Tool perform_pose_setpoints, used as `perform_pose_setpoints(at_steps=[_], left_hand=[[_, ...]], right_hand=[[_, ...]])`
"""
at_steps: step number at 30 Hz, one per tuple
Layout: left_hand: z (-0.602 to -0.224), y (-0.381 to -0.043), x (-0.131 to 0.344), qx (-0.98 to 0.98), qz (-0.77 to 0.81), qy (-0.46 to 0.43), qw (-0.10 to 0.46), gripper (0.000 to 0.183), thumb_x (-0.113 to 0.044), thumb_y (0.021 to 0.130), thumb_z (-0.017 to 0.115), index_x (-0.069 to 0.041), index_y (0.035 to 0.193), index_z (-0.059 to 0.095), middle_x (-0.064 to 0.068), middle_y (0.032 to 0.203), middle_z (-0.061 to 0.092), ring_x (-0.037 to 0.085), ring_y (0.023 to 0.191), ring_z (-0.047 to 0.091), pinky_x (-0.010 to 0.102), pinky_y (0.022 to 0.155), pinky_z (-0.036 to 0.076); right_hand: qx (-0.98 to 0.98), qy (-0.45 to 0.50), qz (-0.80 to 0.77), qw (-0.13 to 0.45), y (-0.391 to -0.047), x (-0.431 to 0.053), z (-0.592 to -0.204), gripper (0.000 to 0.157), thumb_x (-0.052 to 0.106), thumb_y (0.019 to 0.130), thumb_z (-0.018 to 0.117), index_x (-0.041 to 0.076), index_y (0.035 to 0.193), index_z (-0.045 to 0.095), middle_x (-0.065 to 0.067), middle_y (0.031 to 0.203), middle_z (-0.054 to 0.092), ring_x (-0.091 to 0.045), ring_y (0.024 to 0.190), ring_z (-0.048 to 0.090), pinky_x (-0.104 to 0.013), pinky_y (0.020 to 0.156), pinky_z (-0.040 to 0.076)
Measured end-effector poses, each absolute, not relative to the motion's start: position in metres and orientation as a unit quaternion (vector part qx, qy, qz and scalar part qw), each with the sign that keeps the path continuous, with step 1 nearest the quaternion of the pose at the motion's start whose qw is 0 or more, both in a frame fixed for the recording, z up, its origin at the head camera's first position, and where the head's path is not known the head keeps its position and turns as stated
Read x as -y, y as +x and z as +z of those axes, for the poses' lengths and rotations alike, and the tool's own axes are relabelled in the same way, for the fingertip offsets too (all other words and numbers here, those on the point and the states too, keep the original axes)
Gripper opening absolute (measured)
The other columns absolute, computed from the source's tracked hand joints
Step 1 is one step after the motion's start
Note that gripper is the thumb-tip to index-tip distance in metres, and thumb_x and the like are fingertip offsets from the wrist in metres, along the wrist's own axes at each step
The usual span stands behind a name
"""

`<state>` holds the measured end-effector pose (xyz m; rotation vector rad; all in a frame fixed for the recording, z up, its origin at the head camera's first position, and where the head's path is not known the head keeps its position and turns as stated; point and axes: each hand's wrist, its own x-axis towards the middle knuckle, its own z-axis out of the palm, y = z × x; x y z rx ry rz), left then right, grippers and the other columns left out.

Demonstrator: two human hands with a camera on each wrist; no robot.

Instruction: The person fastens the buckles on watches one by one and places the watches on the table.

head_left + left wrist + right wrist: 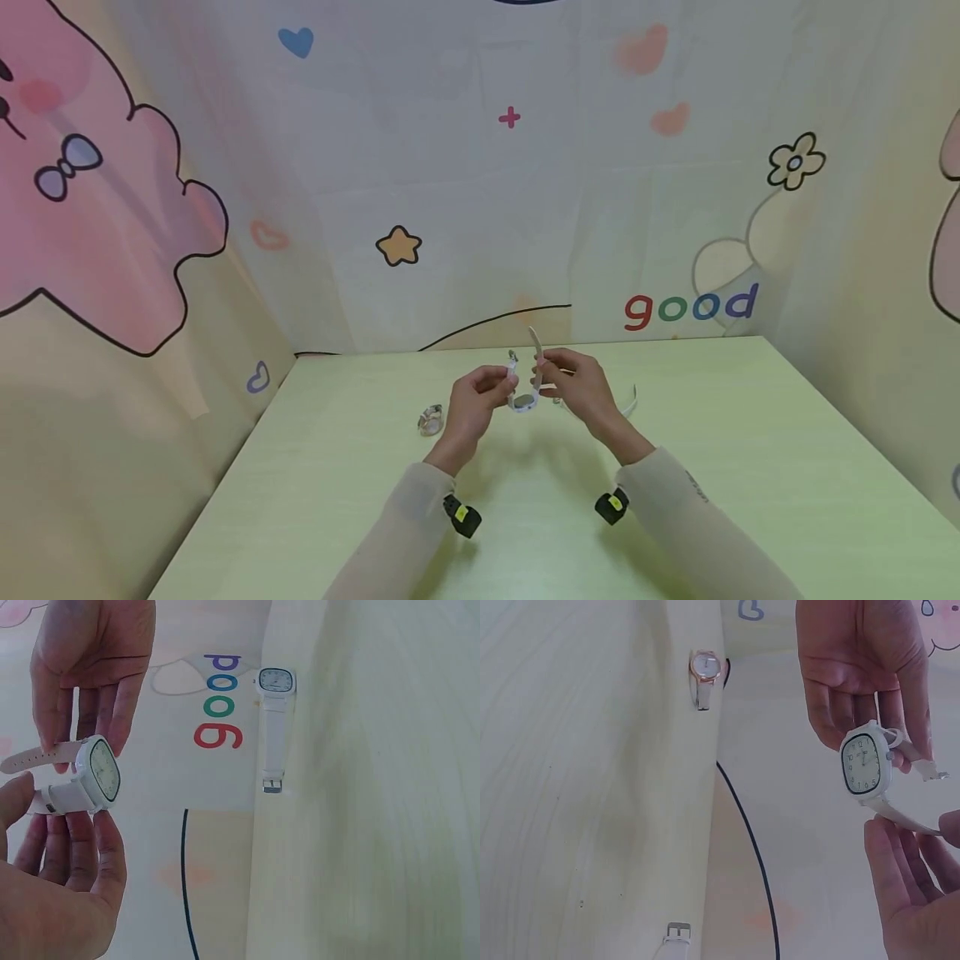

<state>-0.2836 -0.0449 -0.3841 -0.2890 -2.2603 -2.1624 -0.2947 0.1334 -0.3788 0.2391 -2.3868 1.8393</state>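
Observation:
Both hands hold up a white wristwatch (524,403) above the table, its strap ends spread upward and its dial (865,762) hanging lowest. My left hand (476,407) pinches the buckle half of the strap between thumb and fingers. On the other side, the strap half with the holes (41,758) is pinched by my right hand (583,388). The watch has a squarish white case with a dark ring round a pale numbered face, as the right wrist view shows.
A second white watch (275,680) lies on the table beyond my right hand. To the left of my left hand rests a smaller watch (706,666) with a rose-gold case and pale strap. Behind the pale green table (337,517) hangs a printed cloth (450,167).

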Motion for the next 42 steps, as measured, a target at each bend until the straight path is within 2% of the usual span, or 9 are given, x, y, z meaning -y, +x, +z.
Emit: perform_pose_setpoints(at_steps=[5, 9, 13, 20, 27, 33, 38, 42], left_hand=[[-0.395, -0.293, 0.048, 0.711, -0.696, -0.101, 0.000, 0.032, -0.023, 0.088, 0.065, -0.006, 0.114, 0.061, 0.012, 0.108, 0.068, 0.020, 0.096, 0.066, 0.033, 0.087, 0.054], [-0.394, -0.293, 0.048, 0.707, -0.699, -0.107, 0.018, 0.034, -0.026, 0.086, 0.066, -0.015, 0.118, 0.061, 0.007, 0.105, 0.068, 0.011, 0.089, 0.065, 0.031, 0.085, 0.054], [-0.391, -0.292, 0.048, 0.709, -0.695, -0.112, 0.033, 0.034, -0.034, 0.084, 0.067, -0.022, 0.115, 0.062, 0.003, 0.099, 0.067, 0.011, 0.084, 0.063, 0.029, 0.082, 0.054], [-0.384, -0.288, 0.048, 0.703, -0.700, -0.113, 0.059, 0.036, -0.042, 0.085, 0.064, -0.018, 0.111, 0.063, -0.001, 0.087, 0.064, 0.012, 0.077, 0.060, 0.027, 0.077, 0.053], [-0.377, -0.284, 0.048, 0.668, -0.731, -0.127, 0.056, 0.033, -0.033, 0.087, 0.064, -0.009, 0.110, 0.062, 0.013, 0.101, 0.066, 0.012, 0.085, 0.065, 0.032, 0.084, 0.055], [-0.370, -0.282, 0.046, 0.672, -0.726, -0.135, 0.063, 0.032, -0.035, 0.087, 0.063, -0.014, 0.110, 0.062, 0.008, 0.098, 0.067, 0.012, 0.085, 0.064, 0.029, 0.084, 0.055], [-0.367, -0.279, 0.044, 0.672, -0.724, -0.138, 0.068, 0.039, -0.040, 0.085, 0.064, -0.012, 0.112, 0.062, 0.005, 0.096, 0.067, 0.012, 0.084, 0.064, 0.029, 0.085, 0.054], [-0.364, -0.277, 0.044, 0.670, -0.727, -0.139, 0.062, 0.038, -0.040, 0.085, 0.064, -0.012, 0.111, 0.063, 0.005, 0.094, 0.066, 0.013, 0.084, 0.064, 0.029, 0.084, 0.055]], right_hand=[[0.779, 0.100, 0.616, 0.063, -0.288, -0.134, -0.373, 0.028, 0.022, 0.094, 0.056, 0.008, 0.117, 0.061, -0.015, 0.112, 0.066, -0.025, 0.101, 0.066, -0.033, 0.077, 0.057], [0.771, 0.118, 0.622, 0.071, -0.285, -0.134, -0.371, 0.026, 0.023, 0.093, 0.057, 0.009, 0.115, 0.061, -0.016, 0.110, 0.066, -0.026, 0.100, 0.066, -0.032, 0.077, 0.057], [0.765, 0.129, 0.627, 0.074, -0.283, -0.135, -0.370, 0.028, 0.025, 0.092, 0.058, 0.009, 0.115, 0.061, -0.017, 0.109, 0.066, -0.025, 0.098, 0.067, -0.032, 0.076, 0.057], [0.755, 0.140, 0.636, 0.075, -0.278, -0.134, -0.367, 0.030, 0.026, 0.091, 0.059, 0.006, 0.115, 0.061, -0.021, 0.110, 0.065, -0.026, 0.098, 0.067, -0.034, 0.077, 0.057], [0.758, 0.146, 0.630, 0.088, -0.273, -0.139, -0.362, 0.033, 0.030, 0.090, 0.061, 0.007, 0.113, 0.062, -0.020, 0.108, 0.065, -0.025, 0.095, 0.067, -0.034, 0.076, 0.057], [0.767, 0.142, 0.618, 0.097, -0.269, -0.145, -0.358, 0.034, 0.032, 0.089, 0.062, 0.009, 0.114, 0.062, -0.017, 0.106, 0.065, -0.021, 0.092, 0.067, -0.033, 0.075, 0.057], [0.774, 0.146, 0.607, 0.105, -0.264, -0.147, -0.356, 0.036, 0.034, 0.088, 0.063, 0.011, 0.115, 0.063, -0.015, 0.105, 0.066, -0.019, 0.091, 0.067, -0.034, 0.076, 0.057], [0.776, 0.152, 0.604, 0.105, -0.260, -0.150, -0.354, 0.037, 0.035, 0.087, 0.063, 0.013, 0.117, 0.062, -0.016, 0.105, 0.066, -0.017, 0.090, 0.068, -0.033, 0.076, 0.057]])
